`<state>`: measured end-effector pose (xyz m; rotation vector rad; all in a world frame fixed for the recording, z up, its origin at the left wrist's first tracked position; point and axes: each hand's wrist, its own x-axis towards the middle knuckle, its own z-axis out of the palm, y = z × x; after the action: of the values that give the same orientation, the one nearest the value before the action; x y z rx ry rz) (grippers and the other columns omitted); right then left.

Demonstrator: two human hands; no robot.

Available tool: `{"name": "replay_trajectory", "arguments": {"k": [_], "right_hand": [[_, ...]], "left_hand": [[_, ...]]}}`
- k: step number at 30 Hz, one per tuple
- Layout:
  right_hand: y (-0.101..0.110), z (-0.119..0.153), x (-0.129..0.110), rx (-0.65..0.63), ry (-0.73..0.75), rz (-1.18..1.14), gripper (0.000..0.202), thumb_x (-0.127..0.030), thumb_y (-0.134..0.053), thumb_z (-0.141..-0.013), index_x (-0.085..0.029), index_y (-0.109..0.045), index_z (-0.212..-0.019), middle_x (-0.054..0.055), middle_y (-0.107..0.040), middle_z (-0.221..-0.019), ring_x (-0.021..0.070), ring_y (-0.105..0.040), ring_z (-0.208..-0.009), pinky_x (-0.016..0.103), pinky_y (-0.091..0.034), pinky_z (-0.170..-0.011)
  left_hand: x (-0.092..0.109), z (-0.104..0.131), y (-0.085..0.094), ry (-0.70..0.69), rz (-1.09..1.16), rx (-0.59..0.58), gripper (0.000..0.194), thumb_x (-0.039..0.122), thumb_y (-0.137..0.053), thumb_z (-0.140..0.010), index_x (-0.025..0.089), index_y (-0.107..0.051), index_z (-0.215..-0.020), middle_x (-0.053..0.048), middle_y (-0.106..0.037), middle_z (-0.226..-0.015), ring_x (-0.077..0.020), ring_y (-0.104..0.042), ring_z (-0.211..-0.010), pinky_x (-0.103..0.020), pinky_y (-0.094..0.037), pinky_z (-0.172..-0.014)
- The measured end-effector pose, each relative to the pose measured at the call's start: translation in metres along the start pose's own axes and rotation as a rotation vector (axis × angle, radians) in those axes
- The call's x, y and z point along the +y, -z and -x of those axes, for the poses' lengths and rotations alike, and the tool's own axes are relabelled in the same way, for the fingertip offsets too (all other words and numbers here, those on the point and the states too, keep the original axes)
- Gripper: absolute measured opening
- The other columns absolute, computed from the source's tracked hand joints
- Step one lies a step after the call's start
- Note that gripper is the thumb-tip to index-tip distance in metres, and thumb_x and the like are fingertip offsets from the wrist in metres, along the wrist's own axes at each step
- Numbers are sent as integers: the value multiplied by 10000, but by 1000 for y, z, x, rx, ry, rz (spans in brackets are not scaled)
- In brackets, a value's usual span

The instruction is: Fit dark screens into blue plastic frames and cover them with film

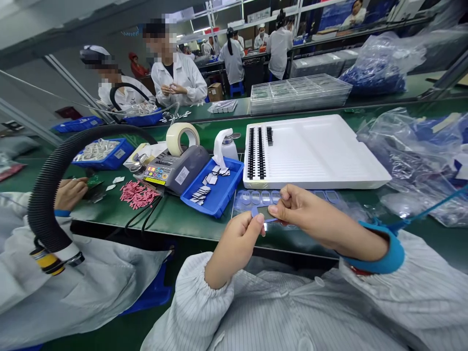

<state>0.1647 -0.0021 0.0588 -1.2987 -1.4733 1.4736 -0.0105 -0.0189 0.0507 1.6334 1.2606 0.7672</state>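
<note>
My left hand [239, 239] is closed in a pinch above the front edge of the green bench. A small translucent blue piece [255, 211] shows at its thumb and fingertip. Close beside it, my right hand [302, 209] has thumb and forefinger pressed together, and what lies between them is too small to make out. A bit of blue also shows below the right fingertips. Behind both hands lies a blue film sheet with rounded cut-outs [256, 197], partly covered by the right hand. A blue band with a cord circles my right wrist.
A white tray [321, 156] bears rows of black parts [261, 153]. Left of it are a blue bin [221, 204] with small black-and-white pieces, a tape dispenser [179, 170] and pink pieces [139, 194]. Plastic bags [420, 156] lie right. A co-worker's hand [71, 195] is far left.
</note>
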Motion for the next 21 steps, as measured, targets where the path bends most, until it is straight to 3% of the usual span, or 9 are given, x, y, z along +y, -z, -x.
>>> {"name": "replay_trajectory", "arguments": {"k": [4, 6, 9, 12, 14, 18, 21], "right_hand": [[4, 1, 10, 13, 44, -100, 327, -391, -617, -826, -219, -341, -790, -72, -401, -648, 95, -396, -600, 247, -349, -575], [8, 5, 13, 48, 88, -171, 364, -398, -652, -796, -220, -334, -789, -72, -424, -663, 91, -403, -610, 243, -356, -583], [23, 16, 16, 95, 149, -288, 447, -453, -724, -712, -218, -357, -814, -61, -477, -728, 84, -463, -657, 240, -405, -634], [50, 33, 23, 42, 141, -378, 515, -463, -778, -635, -202, -421, -899, -23, -571, -815, 87, -553, -695, 259, -469, -689], [70, 48, 30, 2, 112, -409, 554, -401, -816, -595, -195, -445, -951, 17, -626, -887, 96, -594, -715, 263, -495, -690], [97, 78, 49, 30, 69, -395, 583, -241, -846, -549, -191, -491, -1009, 39, -651, -979, 96, -612, -800, 229, -501, -722], [106, 92, 61, 72, 47, -357, 537, -208, -819, -587, -206, -504, -1022, 16, -642, -950, 97, -617, -772, 217, -498, -680]], "left_hand": [[-1, -5, -8, -69, -60, -3, 385, 428, -363, -917, 198, -450, -622, 29, -459, -603, -132, -436, -602, -268, -339, -582], [1, -7, -13, -178, -138, -12, 353, 374, -355, -929, 200, -441, -635, 22, -469, -620, -132, -443, -600, -268, -341, -575], [8, -16, -19, -534, -416, 5, 244, 263, -364, -928, 191, -472, -721, -4, -504, -673, -143, -484, -625, -272, -375, -586], [21, -31, -27, -989, -761, -8, 148, 193, -420, -885, 181, -497, -760, -30, -532, -704, -184, -501, -677, -324, -392, -675], [33, -43, -34, -1211, -957, -62, 166, 155, -426, -859, 191, -502, -716, -18, -520, -665, -198, -478, -659, -351, -359, -686], [52, -67, -56, -1467, -1169, -242, 179, 105, -422, -829, 196, -548, -739, 0, -530, -670, -192, -451, -651, -355, -304, -669], [56, -84, -83, -1594, -1119, -379, 151, 155, -452, -863, 185, -564, -765, 8, -528, -692, -172, -444, -652, -351, -291, -654]]}}
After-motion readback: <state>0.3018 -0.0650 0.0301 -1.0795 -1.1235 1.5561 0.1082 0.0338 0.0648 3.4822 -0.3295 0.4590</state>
